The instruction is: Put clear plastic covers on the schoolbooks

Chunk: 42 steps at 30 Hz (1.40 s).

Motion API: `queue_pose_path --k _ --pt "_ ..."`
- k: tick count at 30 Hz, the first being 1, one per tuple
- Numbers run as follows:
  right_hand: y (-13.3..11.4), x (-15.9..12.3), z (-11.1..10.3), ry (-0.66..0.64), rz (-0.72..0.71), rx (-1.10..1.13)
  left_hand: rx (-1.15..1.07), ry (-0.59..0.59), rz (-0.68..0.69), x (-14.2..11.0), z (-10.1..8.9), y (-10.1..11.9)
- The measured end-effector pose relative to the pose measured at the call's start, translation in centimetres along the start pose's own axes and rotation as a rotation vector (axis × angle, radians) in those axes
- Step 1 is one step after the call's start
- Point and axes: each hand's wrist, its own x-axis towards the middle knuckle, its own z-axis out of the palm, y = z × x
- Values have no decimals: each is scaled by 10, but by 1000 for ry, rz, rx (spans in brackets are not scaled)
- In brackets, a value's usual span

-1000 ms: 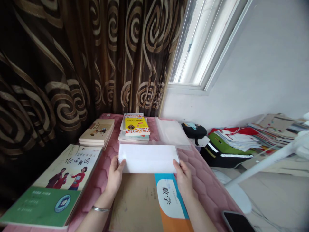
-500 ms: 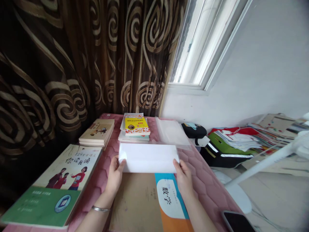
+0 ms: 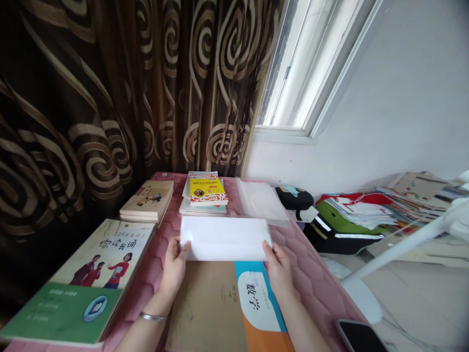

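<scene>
A white folded sheet [image 3: 225,238] lies across the far end of an open book [image 3: 227,303] with a brown and blue-orange cover, on a pink quilted table [image 3: 315,278]. My left hand [image 3: 175,266] grips the sheet's left edge, thumb on top. My right hand [image 3: 279,269] pinches its right edge. A silver bracelet is on my left wrist.
A large green-and-cream book [image 3: 82,283] lies at the left, a small stack of books [image 3: 148,200] behind it. A yellow book [image 3: 205,189] tops a pile at the back, next to clear plastic sleeves [image 3: 261,200]. A black phone [image 3: 361,336] lies bottom right. Papers and bags crowd the right.
</scene>
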Motion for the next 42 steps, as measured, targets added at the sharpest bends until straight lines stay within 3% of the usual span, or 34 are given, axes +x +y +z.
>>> queue_pose_path --k 8,17,23,31,38,42 --pt "2 1 -1 -33 93 117 -48 1 -16 1 1 0" --pt "-4 -1 0 -25 39 29 -35 10 -5 1 2 2" --pt "1 1 0 -10 44 100 -47 23 -4 1 3 -1" --pt "-4 0 0 -12 11 -14 -43 23 -15 0 4 2" --pt "0 1 1 -22 61 94 -37 26 -33 -1 4 7" --pt "-4 0 0 -24 20 31 -40 33 -28 -1 4 6"
